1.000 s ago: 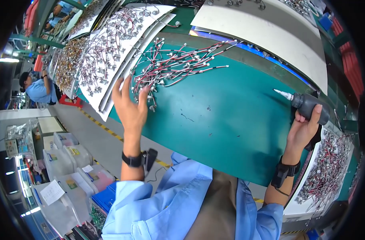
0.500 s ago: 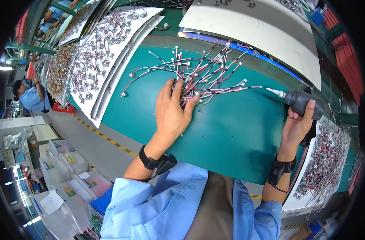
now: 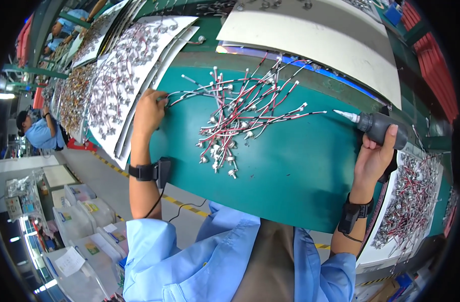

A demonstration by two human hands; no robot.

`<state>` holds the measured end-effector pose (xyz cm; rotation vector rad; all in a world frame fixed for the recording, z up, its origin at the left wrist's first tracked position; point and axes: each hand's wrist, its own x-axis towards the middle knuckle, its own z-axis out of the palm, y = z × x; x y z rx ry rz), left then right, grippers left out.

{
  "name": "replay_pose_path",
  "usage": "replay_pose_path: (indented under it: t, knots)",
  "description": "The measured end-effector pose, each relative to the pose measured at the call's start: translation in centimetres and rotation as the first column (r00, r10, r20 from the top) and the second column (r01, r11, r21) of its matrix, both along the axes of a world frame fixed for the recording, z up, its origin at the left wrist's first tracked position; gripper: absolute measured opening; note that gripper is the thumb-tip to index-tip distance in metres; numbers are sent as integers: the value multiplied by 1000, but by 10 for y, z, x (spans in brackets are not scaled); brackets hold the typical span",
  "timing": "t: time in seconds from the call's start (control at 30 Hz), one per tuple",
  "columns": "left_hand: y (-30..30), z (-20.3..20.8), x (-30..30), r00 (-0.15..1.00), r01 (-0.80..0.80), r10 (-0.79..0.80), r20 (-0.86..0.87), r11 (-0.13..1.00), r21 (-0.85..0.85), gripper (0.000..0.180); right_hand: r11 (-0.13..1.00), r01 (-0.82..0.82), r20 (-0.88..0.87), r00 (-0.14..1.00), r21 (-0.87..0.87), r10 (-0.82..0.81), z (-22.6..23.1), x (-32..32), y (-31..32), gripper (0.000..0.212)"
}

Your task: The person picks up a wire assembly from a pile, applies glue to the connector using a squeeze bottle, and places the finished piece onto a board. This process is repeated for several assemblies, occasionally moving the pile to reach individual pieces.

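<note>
A loose heap of red, white and black wire leads [image 3: 240,100] with small metal parts and white connectors lies on the green work mat [image 3: 290,176]. To its left, my left hand [image 3: 150,111] is closed at the end of one long lead [image 3: 189,92] that stretches out of the heap; my fingers hide the part at that end. My right hand [image 3: 373,158] is wrapped around a dark grey squeeze bottle [image 3: 383,130]. Its pale pointed nozzle [image 3: 346,116] faces left, near the tip of a lead but apart from it.
White boards [image 3: 121,75] covered with similar leads are stacked at the left. Another large white board [image 3: 310,35] lies across the back, and a tray of tangled leads [image 3: 408,201] sits at the right. Plastic boxes [image 3: 71,224] stand lower left. A co-worker [image 3: 41,128] is farther off.
My left hand has left the heap and moved left to the outer end of a long lead. More small parts now show at the heap's near side. My right hand keeps the bottle in place.
</note>
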<state>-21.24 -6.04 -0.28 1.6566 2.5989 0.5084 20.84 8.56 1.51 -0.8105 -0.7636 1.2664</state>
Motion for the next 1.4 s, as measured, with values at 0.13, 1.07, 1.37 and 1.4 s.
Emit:
replay_pose_path:
  t: [0.13, 1.07, 1.37, 1.4]
  knots:
    - [-7, -14, -17, 1000, 0, -1, -19, 1000, -29, 17, 1000, 0, 16, 1000, -25, 0, -1, 3, -1, 21]
    - [9, 58, 136, 348, -32, -88, 933, 994, 106, 36, 997, -44, -54, 998, -57, 41, 3, 9, 3, 23]
    - [60, 17, 219, -182, -102, -208, 961, 976, 192, 23, 995, -96, -41, 995, -1, 96, 0, 2, -10, 38]
    - [60, 12, 223, -135, -101, -237, 962, 969, 224, 22, 992, -123, -6, 992, 29, 123, 1, 1, -14, 43]
